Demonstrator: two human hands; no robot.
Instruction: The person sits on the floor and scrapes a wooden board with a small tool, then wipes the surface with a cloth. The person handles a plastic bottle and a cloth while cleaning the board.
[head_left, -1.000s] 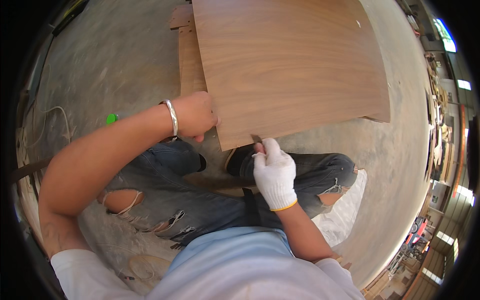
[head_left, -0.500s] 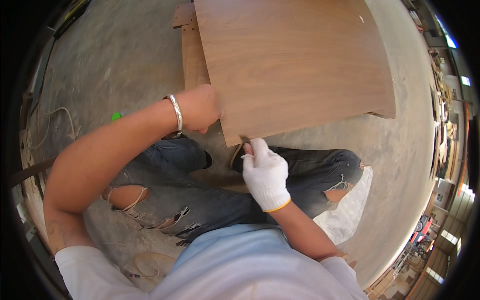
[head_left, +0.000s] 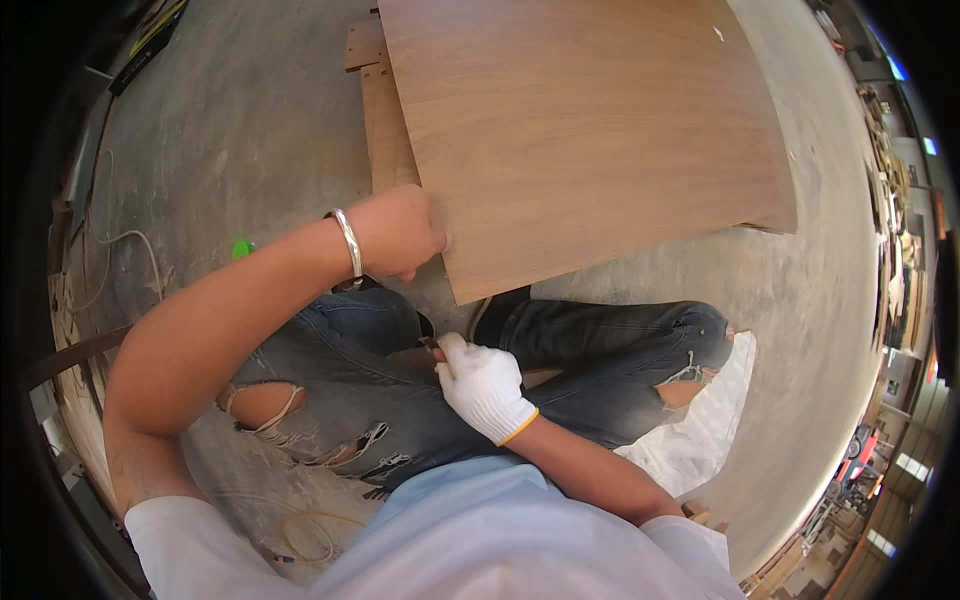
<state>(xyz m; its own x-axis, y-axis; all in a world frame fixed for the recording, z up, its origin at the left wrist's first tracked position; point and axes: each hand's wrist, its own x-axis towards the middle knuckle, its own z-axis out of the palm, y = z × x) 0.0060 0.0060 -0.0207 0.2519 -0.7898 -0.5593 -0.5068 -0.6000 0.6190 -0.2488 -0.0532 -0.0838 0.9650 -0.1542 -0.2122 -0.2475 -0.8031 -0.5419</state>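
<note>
A large brown wood-grain board slants in front of me, its near left corner pointing at my lap. My left hand, bare with a silver bracelet at the wrist, is closed at the board's left edge, with the thumb side on the edge and the other fingers curled out of sight. My right hand wears a white knitted glove with a yellow cuff rim. It is closed over my lap, apart from the board; a small dark bit shows by the fingertips, too little to name.
Under the board's left side are lighter wooden pieces. I sit cross-legged on a concrete floor, in ripped dark jeans. White sheeting lies by my right knee. A pale hose and a green object lie left.
My right hand has moved from the board's near corner down and left to above my lap, still closed. My left hand stays at the board's left edge.
</note>
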